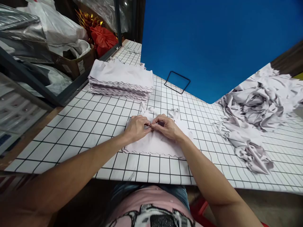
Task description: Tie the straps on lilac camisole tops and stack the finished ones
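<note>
Pink printed shirt [151, 197], one, was worn nearest the camera; left hand [137, 128] and right hand [168, 128], one each, were narrowed to a pinch, fingertips meeting, holding the middle of a pale fabric piece [149, 145], which lay spread on the white gridded bench [71, 135]; layered cloth stack [121, 77], one, sat beyond it, leftward; crumpled fabric heap [258, 104], one, lay at the right
</note>
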The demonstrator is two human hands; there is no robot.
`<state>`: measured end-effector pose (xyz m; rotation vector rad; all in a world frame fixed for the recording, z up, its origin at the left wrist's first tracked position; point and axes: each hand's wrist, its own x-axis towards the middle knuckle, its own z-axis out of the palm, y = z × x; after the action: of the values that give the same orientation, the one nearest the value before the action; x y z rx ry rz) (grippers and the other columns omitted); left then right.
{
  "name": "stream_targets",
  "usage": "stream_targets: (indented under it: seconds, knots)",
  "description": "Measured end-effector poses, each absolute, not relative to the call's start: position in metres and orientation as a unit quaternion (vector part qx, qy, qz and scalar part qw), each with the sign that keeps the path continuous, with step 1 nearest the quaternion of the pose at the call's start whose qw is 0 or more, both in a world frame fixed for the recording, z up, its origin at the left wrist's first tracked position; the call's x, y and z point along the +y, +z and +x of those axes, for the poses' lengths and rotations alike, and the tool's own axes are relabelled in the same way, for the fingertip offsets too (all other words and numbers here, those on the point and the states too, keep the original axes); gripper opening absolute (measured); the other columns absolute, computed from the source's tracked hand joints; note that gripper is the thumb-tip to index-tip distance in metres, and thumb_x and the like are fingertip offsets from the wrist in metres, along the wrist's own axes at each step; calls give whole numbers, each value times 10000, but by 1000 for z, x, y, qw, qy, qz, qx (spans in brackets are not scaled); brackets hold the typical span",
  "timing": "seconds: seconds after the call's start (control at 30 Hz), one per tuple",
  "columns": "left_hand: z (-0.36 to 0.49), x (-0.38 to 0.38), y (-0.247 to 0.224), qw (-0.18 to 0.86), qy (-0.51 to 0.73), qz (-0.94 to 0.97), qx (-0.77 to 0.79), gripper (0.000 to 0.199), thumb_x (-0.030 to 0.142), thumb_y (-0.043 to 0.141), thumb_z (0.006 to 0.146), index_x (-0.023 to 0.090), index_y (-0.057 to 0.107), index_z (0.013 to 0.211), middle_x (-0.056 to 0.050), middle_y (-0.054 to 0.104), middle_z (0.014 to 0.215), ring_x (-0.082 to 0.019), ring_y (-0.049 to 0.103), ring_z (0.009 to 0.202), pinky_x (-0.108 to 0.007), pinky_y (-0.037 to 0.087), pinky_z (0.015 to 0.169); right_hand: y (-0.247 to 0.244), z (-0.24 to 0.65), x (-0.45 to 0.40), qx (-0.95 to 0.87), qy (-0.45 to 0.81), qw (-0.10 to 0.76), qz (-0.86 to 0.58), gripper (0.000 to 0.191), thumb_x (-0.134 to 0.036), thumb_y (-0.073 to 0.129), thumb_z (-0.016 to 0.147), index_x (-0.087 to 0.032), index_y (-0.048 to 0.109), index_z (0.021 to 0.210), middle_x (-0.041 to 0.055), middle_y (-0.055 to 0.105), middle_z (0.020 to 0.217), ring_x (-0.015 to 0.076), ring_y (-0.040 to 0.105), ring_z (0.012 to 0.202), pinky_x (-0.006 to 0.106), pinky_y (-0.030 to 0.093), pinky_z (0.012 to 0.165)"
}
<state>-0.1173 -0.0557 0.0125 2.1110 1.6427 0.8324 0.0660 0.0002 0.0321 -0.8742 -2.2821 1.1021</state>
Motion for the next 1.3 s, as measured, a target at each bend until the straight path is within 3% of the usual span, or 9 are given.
stream_targets:
  seconds: [0.8,1.13,1.3]
  knots:
    - [-118,-55,12,175,302,743,571,165,257,644,813,193,677,665,-4,670,706,-188,574,749,-317,427,687,31,69,2,-863,352,217,-289,116,-277,585,926,-211,660,867,38,653,868,195,505,899,367,412,833]
    - [-118,-54,12,201,314,743,556,156,311,675,834,208,712,722,3,712,759,-186,597,784,-331,459,731,52,65,8,-961,114,99,-232,114,-217,572,920,-229,654,843,31,653,842,217,471,877,408,261,816]
    - [-118,-54,13,207,309,733,570,146,330,677,834,217,727,756,-14,722,789,-203,611,807,-351,472,747,66,63,23,-980,43,38,-189,113,-159,616,864,-233,657,789,34,661,780,230,465,868,429,248,822]
